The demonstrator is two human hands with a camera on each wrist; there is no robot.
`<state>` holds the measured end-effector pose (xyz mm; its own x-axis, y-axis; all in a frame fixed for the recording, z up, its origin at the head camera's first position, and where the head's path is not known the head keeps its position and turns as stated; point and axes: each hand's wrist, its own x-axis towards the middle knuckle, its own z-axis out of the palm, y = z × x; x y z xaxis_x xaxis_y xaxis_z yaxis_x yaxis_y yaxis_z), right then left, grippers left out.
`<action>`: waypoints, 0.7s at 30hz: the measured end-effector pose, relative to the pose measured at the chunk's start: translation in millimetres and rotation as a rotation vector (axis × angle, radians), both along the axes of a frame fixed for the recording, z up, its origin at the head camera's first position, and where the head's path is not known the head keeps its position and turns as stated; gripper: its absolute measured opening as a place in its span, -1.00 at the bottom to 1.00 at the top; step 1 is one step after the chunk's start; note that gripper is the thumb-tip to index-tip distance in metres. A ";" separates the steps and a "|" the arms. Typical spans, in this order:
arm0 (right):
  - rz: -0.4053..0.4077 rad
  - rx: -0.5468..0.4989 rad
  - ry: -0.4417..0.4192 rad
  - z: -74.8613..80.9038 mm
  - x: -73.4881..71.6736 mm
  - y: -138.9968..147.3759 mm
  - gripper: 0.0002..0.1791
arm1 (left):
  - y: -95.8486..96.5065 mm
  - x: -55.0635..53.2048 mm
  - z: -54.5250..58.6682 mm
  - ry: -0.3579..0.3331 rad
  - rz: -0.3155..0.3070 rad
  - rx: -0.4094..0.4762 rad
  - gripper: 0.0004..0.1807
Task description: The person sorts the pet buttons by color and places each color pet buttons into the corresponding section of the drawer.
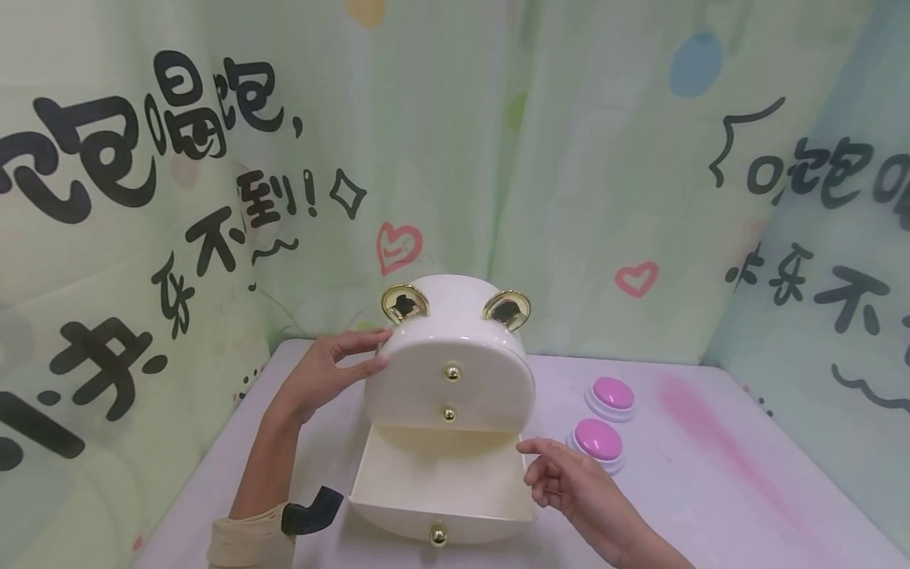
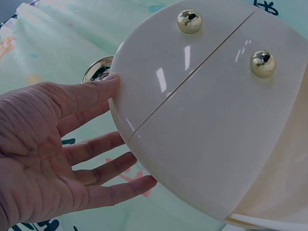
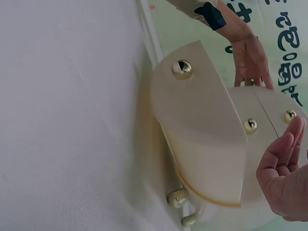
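A glossy white drawer box [image 1: 490,387] with a rounded top stands in the middle of the table in the head view. Two gold-rimmed ears [image 1: 508,309] stick up from it, and gold ball knobs [image 1: 452,373] dot its front. Its bottom drawer [image 1: 441,474] is pulled out, showing a bare cream inside. My left hand [image 1: 334,367] rests on the box's left side, thumb at the front edge and fingers spread along the curve, as the left wrist view [image 2: 62,149] shows. Beside the drawer's right edge is my right hand [image 1: 569,482], index finger extended, other fingers loosely bent, holding nothing.
Two pink push buttons on white bases, one [image 1: 614,393] behind the other [image 1: 599,439], sit right of the box. A pink smear [image 1: 718,442] marks the white table [image 1: 682,506]. Printed curtains [image 1: 569,197] hang behind and at both sides.
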<state>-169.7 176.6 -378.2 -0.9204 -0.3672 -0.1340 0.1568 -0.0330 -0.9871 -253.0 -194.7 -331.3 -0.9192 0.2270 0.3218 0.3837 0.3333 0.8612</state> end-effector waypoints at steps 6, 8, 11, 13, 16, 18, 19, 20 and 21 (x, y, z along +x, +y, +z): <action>-0.065 0.022 -0.015 -3.9 -4.7 9.0 -0.61 | 0.3 -0.3 -0.7 0.001 0.000 -0.001 -0.48; -0.078 0.031 -0.020 -5.6 -6.2 12.1 -0.61 | 0.4 -0.5 -1.1 0.000 0.000 -0.002 -0.48; -0.095 0.046 -0.033 -8.3 -7.8 16.0 -0.60 | 0.3 -0.7 -1.5 0.000 -0.001 -0.003 -0.48; -0.102 0.062 -0.042 -10.2 -9.0 18.3 -0.58 | 0.1 -0.7 -1.4 0.001 0.001 -0.006 -0.48; -0.110 0.085 -0.060 -14.4 -11.0 21.9 -0.55 | -0.1 -0.5 -0.9 0.000 0.003 -0.009 -0.47; -0.115 0.098 -0.070 -17.8 -12.4 24.9 -0.54 | -0.1 -0.4 -0.5 -0.001 0.004 -0.008 -0.47; -0.118 0.102 -0.074 -19.7 -13.1 26.7 -0.53 | -0.1 -0.3 -0.4 -0.002 0.005 -0.008 -0.47; -0.120 0.105 -0.079 -21.5 -13.8 28.5 -0.53 | 0.0 -0.3 -0.3 -0.002 0.004 -0.007 -0.47; -0.124 0.112 -0.080 -23.3 -14.5 30.4 -0.54 | 0.0 -0.3 -0.2 -0.002 0.003 -0.005 -0.47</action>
<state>-184.3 206.9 -401.4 -0.9423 -0.2306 -0.2425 0.2368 0.0525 -0.9701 -253.3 -194.6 -331.6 -0.9207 0.2260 0.3183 0.3807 0.3390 0.8603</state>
